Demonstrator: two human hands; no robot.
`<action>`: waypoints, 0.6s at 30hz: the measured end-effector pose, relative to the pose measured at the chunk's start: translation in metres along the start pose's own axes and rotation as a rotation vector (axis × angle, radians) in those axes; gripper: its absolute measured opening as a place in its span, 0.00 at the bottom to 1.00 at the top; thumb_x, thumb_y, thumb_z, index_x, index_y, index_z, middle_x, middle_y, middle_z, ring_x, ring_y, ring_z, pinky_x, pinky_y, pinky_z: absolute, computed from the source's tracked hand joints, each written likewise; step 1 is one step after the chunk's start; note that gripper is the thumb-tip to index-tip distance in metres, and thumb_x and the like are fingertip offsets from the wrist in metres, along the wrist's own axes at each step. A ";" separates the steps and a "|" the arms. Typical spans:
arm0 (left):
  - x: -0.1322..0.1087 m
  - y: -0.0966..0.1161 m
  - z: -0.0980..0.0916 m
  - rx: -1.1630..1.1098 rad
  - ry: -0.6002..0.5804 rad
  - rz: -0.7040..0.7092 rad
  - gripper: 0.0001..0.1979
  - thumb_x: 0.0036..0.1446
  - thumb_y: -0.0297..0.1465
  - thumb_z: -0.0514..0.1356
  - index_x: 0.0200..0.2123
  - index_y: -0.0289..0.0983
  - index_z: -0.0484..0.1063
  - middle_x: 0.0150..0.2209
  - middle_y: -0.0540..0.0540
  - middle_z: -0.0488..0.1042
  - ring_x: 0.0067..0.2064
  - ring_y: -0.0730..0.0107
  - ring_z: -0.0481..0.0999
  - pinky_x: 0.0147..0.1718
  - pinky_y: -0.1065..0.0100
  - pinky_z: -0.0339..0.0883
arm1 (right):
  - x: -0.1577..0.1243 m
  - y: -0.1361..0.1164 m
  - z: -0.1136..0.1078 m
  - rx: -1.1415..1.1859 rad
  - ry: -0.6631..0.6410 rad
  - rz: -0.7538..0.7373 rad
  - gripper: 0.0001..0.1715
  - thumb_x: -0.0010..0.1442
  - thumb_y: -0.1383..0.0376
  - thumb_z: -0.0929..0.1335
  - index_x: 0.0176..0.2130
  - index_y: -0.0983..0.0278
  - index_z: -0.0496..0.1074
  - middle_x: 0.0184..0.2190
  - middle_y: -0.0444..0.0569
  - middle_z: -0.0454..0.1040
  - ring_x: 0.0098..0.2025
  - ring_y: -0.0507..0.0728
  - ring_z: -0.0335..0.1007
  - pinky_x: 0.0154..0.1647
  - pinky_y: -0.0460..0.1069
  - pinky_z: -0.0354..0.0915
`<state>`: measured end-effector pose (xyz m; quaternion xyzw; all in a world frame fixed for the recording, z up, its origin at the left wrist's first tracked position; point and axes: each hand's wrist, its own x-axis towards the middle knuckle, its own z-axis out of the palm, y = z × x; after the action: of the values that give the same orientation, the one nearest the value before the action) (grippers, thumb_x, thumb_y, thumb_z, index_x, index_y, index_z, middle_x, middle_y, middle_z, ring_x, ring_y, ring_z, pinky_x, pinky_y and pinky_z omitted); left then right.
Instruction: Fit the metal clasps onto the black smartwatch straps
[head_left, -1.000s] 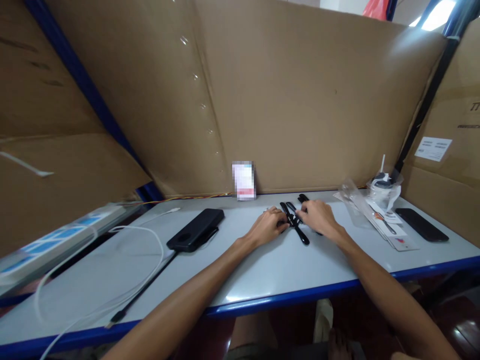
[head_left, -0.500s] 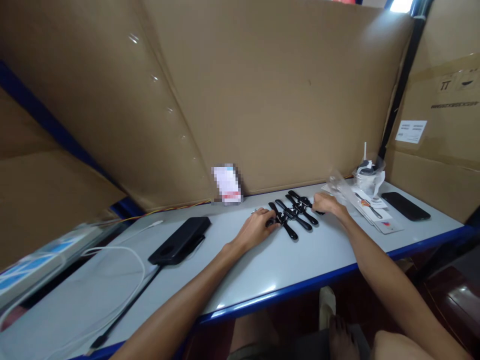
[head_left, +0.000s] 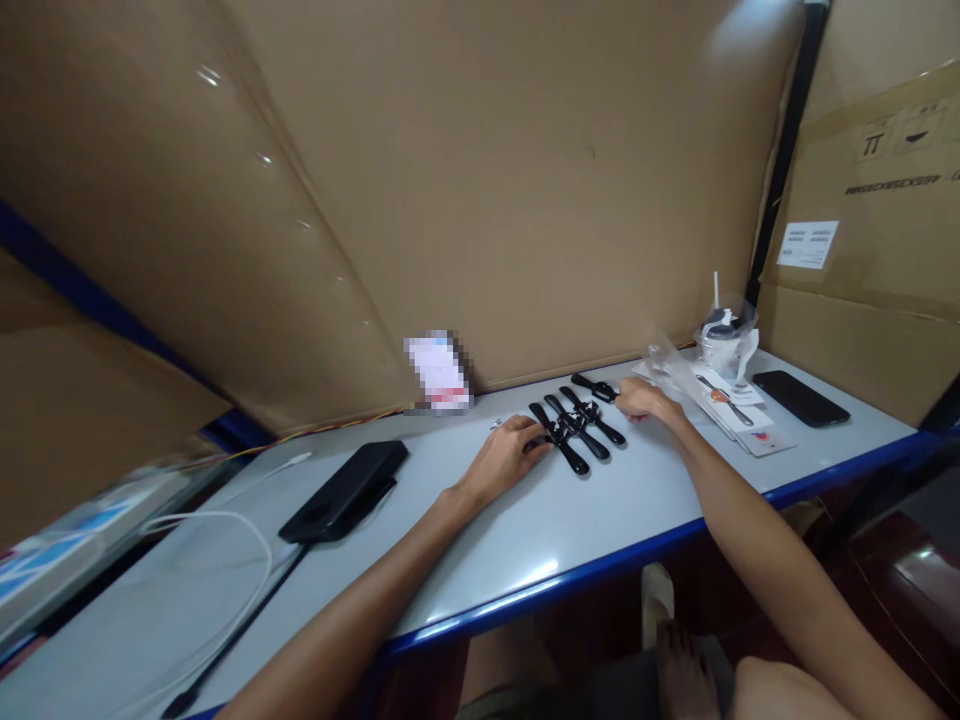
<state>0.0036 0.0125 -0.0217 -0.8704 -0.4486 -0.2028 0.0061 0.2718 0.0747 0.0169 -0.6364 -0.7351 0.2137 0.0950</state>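
A row of black spokeshaves [head_left: 576,428] with metal fittings lies slanted, side by side, on the grey tabletop. My left hand [head_left: 510,455] rests at the row's left end, its fingers curled against a black part of a spokeshave, most of which they hide. Farther right, my right hand [head_left: 639,398] is closed around one handle end of another spokeshave [head_left: 598,388]. That one sits slightly apart from the row, behind its right end, with its other handle pointing to the back left.
A phone-like blurred device [head_left: 441,372] leans on the cardboard at the back. Left lies a black power bank [head_left: 345,490] with cables and a power strip [head_left: 67,550]. At right are printed cards [head_left: 739,412], a bagged cup [head_left: 721,345] and a black phone [head_left: 801,397].
The spokeshave in my right hand has turned and separated from the row. My left hand stays at the row's left end. The camera view has shifted slightly.
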 end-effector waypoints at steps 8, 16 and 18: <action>0.018 0.015 0.000 0.008 -0.009 -0.046 0.11 0.61 0.36 0.57 0.40 0.38 0.77 0.42 0.40 0.76 0.44 0.59 0.75 0.44 0.62 0.68 | 0.019 0.010 -0.001 0.326 0.126 0.051 0.13 0.50 0.72 0.65 0.17 0.64 0.63 0.08 0.39 0.56 0.14 0.48 0.54 0.16 0.43 0.48; 0.036 -0.002 -0.018 -0.228 0.162 -0.173 0.15 0.62 0.41 0.55 0.40 0.37 0.76 0.38 0.43 0.78 0.40 0.64 0.76 0.38 0.67 0.67 | -0.004 -0.032 0.002 1.227 0.280 -0.223 0.13 0.54 0.61 0.69 0.30 0.61 0.59 0.19 0.35 0.61 0.16 0.44 0.50 0.14 0.40 0.43; 0.029 -0.022 -0.029 -0.261 0.269 -0.265 0.15 0.62 0.39 0.53 0.36 0.36 0.75 0.36 0.44 0.78 0.36 0.67 0.75 0.36 0.67 0.66 | -0.013 -0.044 0.007 1.356 0.154 -0.252 0.16 0.55 0.55 0.69 0.32 0.62 0.62 0.16 0.32 0.52 0.14 0.44 0.41 0.13 0.41 0.37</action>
<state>-0.0089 0.0422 0.0115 -0.7624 -0.5241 -0.3722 -0.0737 0.2315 0.0566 0.0313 -0.3597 -0.4989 0.5674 0.5475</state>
